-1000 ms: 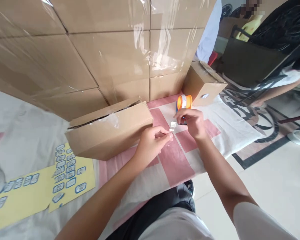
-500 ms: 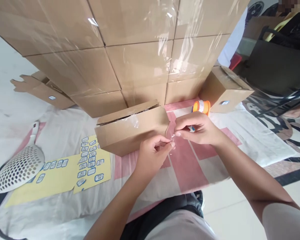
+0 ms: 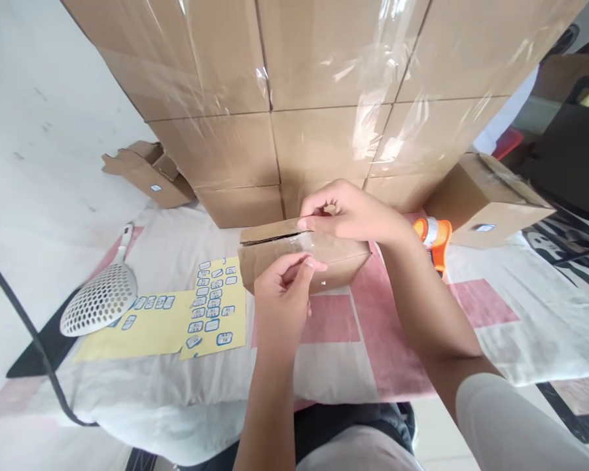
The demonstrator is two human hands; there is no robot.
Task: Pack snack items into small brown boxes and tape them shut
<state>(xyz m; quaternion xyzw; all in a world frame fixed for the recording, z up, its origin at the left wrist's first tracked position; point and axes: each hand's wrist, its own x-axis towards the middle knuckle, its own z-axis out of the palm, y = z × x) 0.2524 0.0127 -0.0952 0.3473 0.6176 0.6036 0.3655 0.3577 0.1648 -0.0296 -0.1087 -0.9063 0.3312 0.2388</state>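
A small cardboard box [image 3: 343, 273] lies in front of me, with a dark gap along the seam of its top. Clear tape [image 3: 302, 243] shines across the edge below that seam. My right hand [image 3: 346, 212] reaches over the box, its thumb and fingers pinched at the seam by the tape's upper end. Lower down, before the box's front face, my left hand [image 3: 287, 281] has its thumb and forefinger pressed together at the tape's lower end. The strip between the hands is see-through and hard to make out.
Wrapped cartons [image 3: 331, 140] are stacked behind. An orange tape dispenser [image 3: 439, 242] and another box [image 3: 495, 203] stand right. Left are yellow sheets [image 3: 152, 333] with blue-edged labels, a white skimmer [image 3: 103, 294], an open carton [image 3: 152, 176] and a black cable [image 3: 29, 333].
Both hands have moved left from beside the box's right end to over its top and front, the right hand now at the seam. The view has shifted too.
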